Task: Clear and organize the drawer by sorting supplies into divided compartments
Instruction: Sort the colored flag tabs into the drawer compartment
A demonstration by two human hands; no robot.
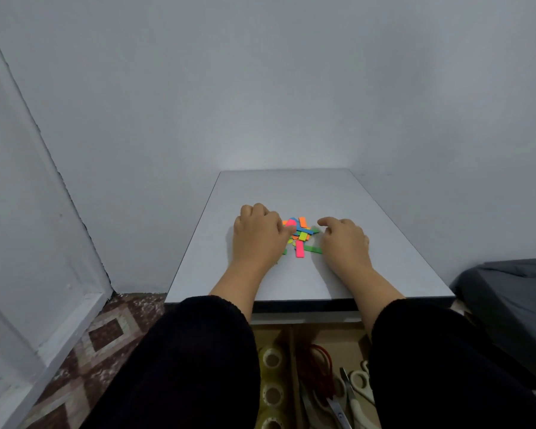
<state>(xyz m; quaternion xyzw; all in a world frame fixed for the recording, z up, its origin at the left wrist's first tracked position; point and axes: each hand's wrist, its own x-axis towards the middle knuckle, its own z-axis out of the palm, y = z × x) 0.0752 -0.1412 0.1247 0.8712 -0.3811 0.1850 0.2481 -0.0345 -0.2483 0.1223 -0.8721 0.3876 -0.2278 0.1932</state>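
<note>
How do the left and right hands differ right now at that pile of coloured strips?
The left hand touches the pile of coloured strips, fingertips at a pink piece; the right hand sits beside it, fingers loosely curled, seemingly holding nothing. The left reaches farther up the table. Both are palm-down, flanking the pile.

Both arms wear loose black sleeves of a soft, slightly fuzzy knit. The left sleeve (195,360) is broad and baggy, its cuff ending in a rounded, unhemmed-looking edge well back from the left hand (257,235), so the wrist and much of the forearm behind the hand are bare. The right sleeve (440,366) matches it in cloth and cut, its cuff likewise stopping well behind the right hand (344,241). Neither hand shows a ring, watch or glove.
</note>
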